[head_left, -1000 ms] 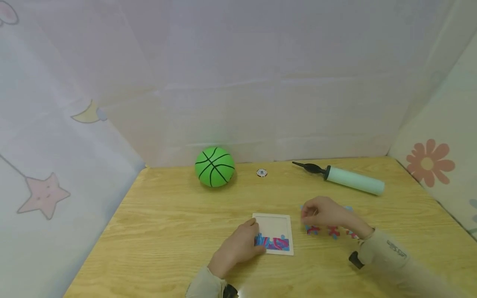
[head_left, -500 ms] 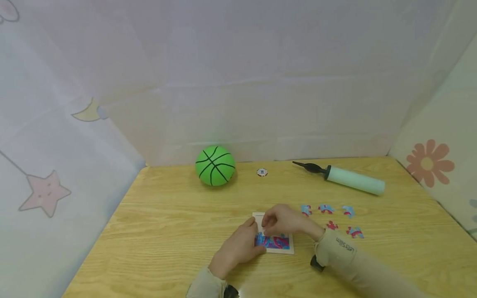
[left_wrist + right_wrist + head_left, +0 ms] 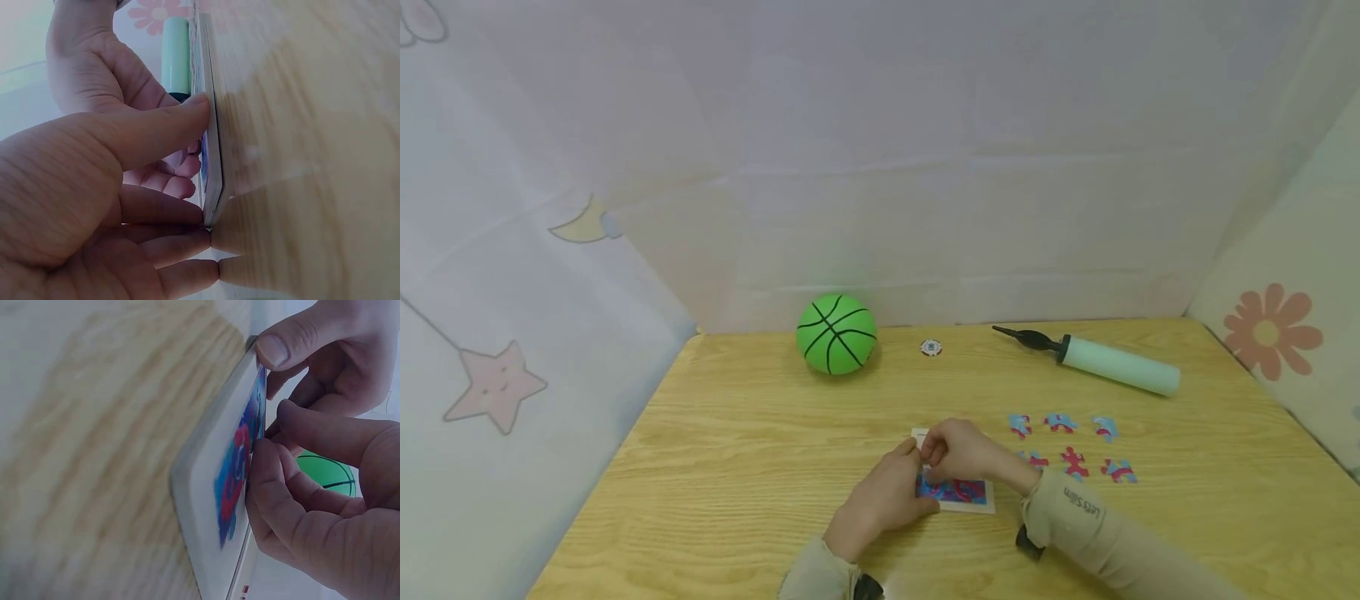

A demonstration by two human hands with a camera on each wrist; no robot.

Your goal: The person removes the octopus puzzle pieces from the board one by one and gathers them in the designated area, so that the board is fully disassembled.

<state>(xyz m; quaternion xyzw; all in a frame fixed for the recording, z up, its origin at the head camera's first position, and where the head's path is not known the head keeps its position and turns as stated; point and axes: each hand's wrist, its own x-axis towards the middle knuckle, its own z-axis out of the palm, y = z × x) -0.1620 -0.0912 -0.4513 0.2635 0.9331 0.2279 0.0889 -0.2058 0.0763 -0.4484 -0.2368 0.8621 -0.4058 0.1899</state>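
On the wooden table lies a white square puzzle board (image 3: 989,505), its near part filled with blue, purple and pink pieces (image 3: 966,492). My left hand (image 3: 880,500) holds the board by its left side; in the left wrist view the thumb (image 3: 169,128) presses its edge. Over the left half of the board, my right hand (image 3: 970,454) has thumb and forefinger pinched together at a small puzzle piece, mostly hidden by the fingers. The right wrist view shows those fingertips close over the board's filled part (image 3: 237,462).
Several loose puzzle pieces (image 3: 1074,462) lie in two rows right of the board, one partly behind the right wrist. Farther back are a green ball (image 3: 837,334), a round chip (image 3: 931,347) and a pale green hand pump (image 3: 1120,365). A cloth wall closes the back.
My right hand has moved left from the loose pieces to the board, then slightly farther left over it. The left hand has stayed on the board.
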